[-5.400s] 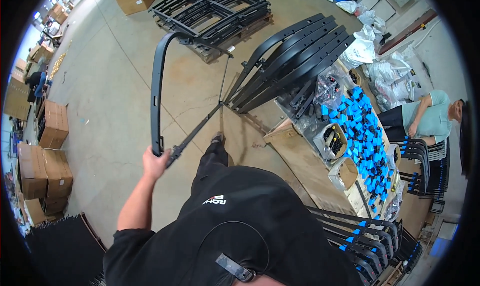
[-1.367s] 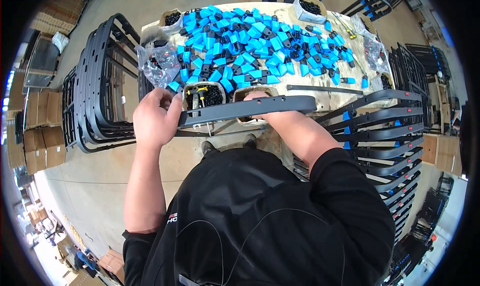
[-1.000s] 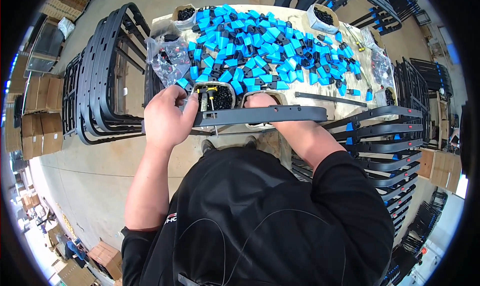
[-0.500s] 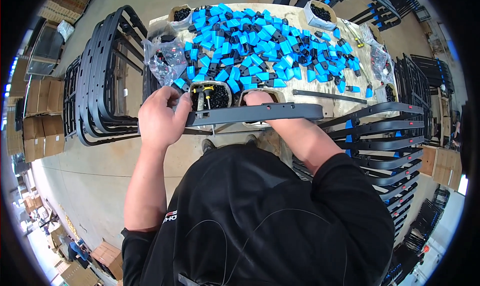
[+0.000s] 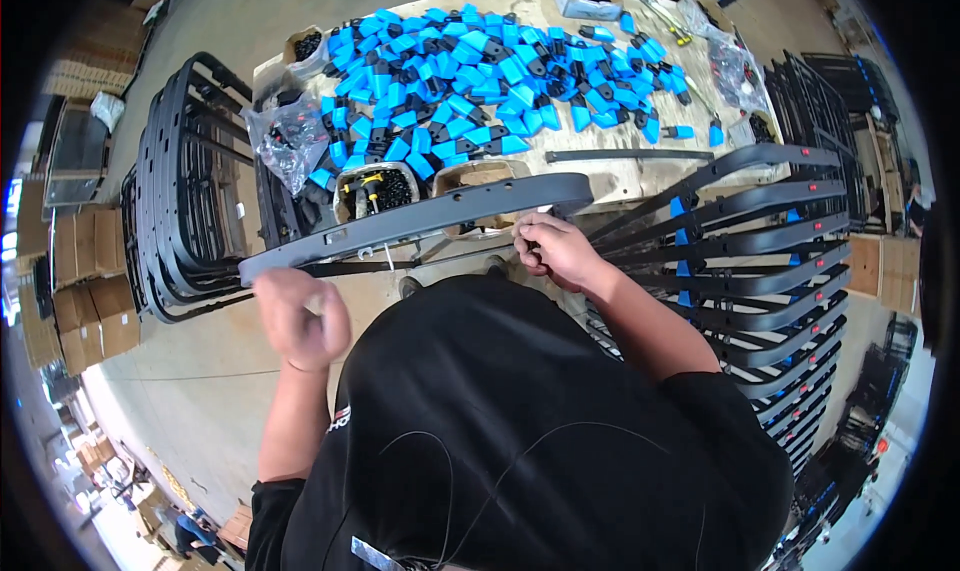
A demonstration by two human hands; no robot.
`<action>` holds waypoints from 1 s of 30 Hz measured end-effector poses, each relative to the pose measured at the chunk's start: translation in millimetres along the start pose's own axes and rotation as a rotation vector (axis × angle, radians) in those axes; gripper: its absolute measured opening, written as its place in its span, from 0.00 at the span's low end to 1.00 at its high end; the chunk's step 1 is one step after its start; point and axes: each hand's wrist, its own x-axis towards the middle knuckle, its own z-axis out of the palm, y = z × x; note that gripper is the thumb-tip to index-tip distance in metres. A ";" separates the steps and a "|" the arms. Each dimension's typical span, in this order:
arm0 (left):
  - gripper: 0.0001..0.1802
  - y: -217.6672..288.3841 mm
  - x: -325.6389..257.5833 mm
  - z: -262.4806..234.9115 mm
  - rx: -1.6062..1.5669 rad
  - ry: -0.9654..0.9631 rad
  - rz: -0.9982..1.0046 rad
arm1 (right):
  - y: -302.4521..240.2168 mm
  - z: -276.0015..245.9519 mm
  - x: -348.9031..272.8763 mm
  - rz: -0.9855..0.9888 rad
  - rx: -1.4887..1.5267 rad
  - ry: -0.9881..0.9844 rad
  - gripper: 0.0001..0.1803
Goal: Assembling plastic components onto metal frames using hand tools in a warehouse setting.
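Note:
A long dark-grey metal bar with rounded ends (image 5: 430, 211) lies crosswise in front of me, along the near edge of the table. My left hand (image 5: 298, 316) is at its left end, fingers curved and blurred; whether they grip the bar is unclear. My right hand (image 5: 558, 248) is just on the near side of the bar's right part, thumb and fingers pinched together. Anything between them is too small to make out. Beyond the bar stand a box of small black parts (image 5: 396, 183) with a yellow-and-black tool (image 5: 372, 186) on top, and an open box (image 5: 480, 174).
Blue-and-black plastic pieces (image 5: 470, 71) are heaped across the wooden table (image 5: 610, 176). A clear plastic bag (image 5: 287, 141) lies at its left. Dark metal frames stand stacked on the left (image 5: 190, 181) and right (image 5: 770, 261). A flat dark strip (image 5: 630, 155) rests on the table.
My right hand has come out of the open box toward me, fingers pinched. The bar has shifted left and tilted, and my left hand has moved lower. The view has shifted.

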 end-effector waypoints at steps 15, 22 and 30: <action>0.14 -12.3 -11.3 265.0 0.199 -0.893 -0.350 | 37.6 -59.6 -64.8 -0.064 -0.173 0.298 0.08; 0.14 -22.9 -15.2 286.3 0.241 -0.898 -0.332 | 63.4 -99.9 -122.3 -0.057 -0.035 0.434 0.08; 0.14 -29.4 -11.5 287.7 0.249 -0.978 -0.241 | 86.7 -106.8 -122.6 -0.014 0.014 0.589 0.07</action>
